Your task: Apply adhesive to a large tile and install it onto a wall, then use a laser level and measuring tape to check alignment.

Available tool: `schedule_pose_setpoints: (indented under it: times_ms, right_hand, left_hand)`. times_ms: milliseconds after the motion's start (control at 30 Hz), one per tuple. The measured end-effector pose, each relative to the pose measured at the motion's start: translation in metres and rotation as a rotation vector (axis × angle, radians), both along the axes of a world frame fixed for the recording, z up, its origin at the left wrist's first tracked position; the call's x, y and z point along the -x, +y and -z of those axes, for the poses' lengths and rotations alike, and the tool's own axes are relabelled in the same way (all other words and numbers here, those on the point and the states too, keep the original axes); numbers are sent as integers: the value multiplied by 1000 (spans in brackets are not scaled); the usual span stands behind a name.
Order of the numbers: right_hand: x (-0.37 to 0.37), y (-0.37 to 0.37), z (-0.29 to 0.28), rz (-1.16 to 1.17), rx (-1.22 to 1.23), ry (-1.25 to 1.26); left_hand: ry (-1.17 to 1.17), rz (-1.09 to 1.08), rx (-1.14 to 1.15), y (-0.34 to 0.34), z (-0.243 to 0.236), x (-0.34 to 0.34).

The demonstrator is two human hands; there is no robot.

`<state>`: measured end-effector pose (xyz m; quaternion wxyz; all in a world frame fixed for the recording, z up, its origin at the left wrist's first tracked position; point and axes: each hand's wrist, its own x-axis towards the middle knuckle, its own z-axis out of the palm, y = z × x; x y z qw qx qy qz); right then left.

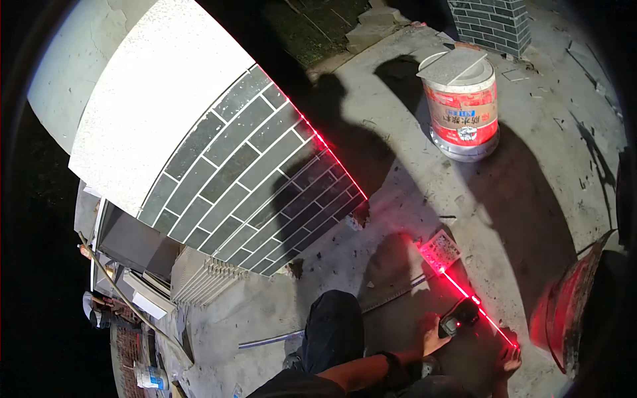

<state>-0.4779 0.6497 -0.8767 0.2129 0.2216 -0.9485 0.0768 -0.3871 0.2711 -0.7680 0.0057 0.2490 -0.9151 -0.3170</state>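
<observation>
– Concrete floor everywhere, lit hard from one side, with long shadows falling across it. What stands on it?

– On the left, a pillar faced with grey brick-shaped tiles and topped by a pale speckled cap. A red laser line runs down its corner edge, then carries on across the floor toward the lower right. Farther back sits a white and red bucket with a flat slab lying across its top.

– And the hands?

– The left hand is wrapped around a small dark handheld device, low near the floor, with the red line passing right beside it. The device sits at the bottom of the view, right of the person's bent knee.

– The right one?

– The right hand is down near the floor at the end of the red line, just right of the device. Whether it holds anything, or is curled or spread, I cannot tell; it is dim and half cut off by the lower edge.

– Anything else close by?

– A small tile piece lies on the floor with the laser glowing across it, just above the device. A long thin straightedge lies flat between knee and tile. A red curved wheelbarrow tray shows at the right edge.
</observation>
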Motion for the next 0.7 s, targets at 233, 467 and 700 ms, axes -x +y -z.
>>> schedule_pose_setpoints:
  times_ms: [233,467,700]
  right_hand:
    - [0,4,8,-66,51,53]
    - [6,-12,-18,-94,75,136]
    - [4,-4,-2,-48,63,98]
  left_hand:
    - [23,67,131,-9,-46,7]
    - [-10,83,143,-10,-56,8]
    - [55,94,151,-12,-49,7]
